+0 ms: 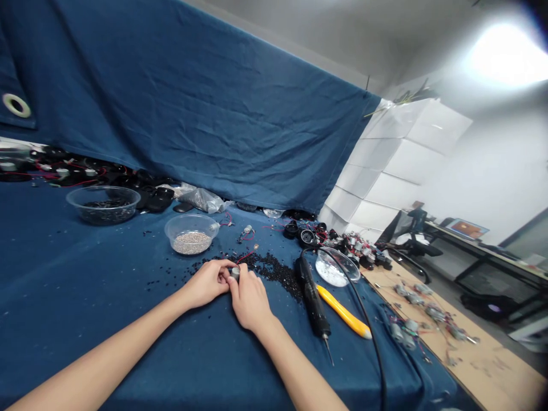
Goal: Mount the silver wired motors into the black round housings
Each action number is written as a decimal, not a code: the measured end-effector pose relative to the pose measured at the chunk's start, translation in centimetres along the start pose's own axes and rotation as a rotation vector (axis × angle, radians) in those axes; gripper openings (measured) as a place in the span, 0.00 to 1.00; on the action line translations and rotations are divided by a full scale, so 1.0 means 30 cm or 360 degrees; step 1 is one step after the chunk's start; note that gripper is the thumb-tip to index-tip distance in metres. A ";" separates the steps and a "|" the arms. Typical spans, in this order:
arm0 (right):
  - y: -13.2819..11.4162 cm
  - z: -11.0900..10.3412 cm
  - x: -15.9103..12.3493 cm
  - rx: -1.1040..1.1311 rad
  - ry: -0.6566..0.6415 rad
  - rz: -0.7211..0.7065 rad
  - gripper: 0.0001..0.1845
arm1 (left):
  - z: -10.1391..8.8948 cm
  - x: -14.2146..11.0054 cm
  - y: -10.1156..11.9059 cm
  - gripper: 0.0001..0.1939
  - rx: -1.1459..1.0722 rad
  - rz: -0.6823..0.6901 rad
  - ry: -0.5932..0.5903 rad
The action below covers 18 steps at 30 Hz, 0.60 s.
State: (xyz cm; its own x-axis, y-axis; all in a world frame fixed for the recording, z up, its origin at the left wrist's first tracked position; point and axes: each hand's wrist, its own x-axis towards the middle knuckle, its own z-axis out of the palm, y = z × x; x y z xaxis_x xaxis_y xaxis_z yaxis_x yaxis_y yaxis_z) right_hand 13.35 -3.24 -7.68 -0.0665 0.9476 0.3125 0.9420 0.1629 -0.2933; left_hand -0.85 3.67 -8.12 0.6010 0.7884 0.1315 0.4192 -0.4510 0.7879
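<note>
My left hand [208, 283] and my right hand [252, 298] meet at the middle of the blue cloth, fingers closed around a small grey motor [235, 274]. A thin red wire rises just behind the fingers. Part of the motor is hidden by the fingertips. Small black pieces [278, 271] lie scattered just beyond and to the right of my hands. A clear bowl [171, 233] with small metal parts, perhaps screws, stands behind my left hand. To the right of my right hand lies a black electric screwdriver [311, 297], its bit pointing toward me.
Beside the screwdriver are a yellow-handled tool [345, 313], a black cable [371, 325] and a clear tub [354, 273] of white bits. Another clear bowl [72, 198] holds black parts at left. Several motors [434, 311] lie on the brown board [505, 365]. A blue curtain [205, 108] hangs behind.
</note>
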 end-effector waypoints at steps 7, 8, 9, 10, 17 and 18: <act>0.011 0.006 0.003 0.0029 -0.0022 0.0016 0.14 | 0.006 0.006 -0.005 0.14 0.0017 0.0024 -0.0007; 0.013 0.006 0.003 0.0038 -0.0025 0.0017 0.15 | 0.006 0.006 -0.006 0.14 0.0021 0.0028 -0.0008; 0.014 0.007 0.004 0.0046 -0.0029 0.0016 0.15 | 0.006 0.007 -0.006 0.14 0.0026 0.0033 -0.0008; 0.016 0.006 0.004 0.0053 -0.0033 0.0015 0.15 | 0.005 0.006 -0.006 0.14 0.0029 0.0038 -0.0008; 0.017 -0.004 0.003 0.0067 -0.0040 0.0003 0.15 | 0.006 0.008 -0.016 0.14 0.0014 0.0054 -0.0007; 0.014 -0.005 0.001 0.0065 -0.0036 0.0002 0.15 | 0.007 0.009 -0.019 0.14 0.0009 0.0053 -0.0004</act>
State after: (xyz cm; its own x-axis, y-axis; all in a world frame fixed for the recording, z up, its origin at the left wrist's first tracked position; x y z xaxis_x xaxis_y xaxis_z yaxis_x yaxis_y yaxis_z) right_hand 13.80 -3.17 -7.66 -0.0730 0.9536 0.2919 0.9279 0.1723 -0.3308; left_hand -0.77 4.04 -8.67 0.6164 0.7718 0.1562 0.4027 -0.4795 0.7797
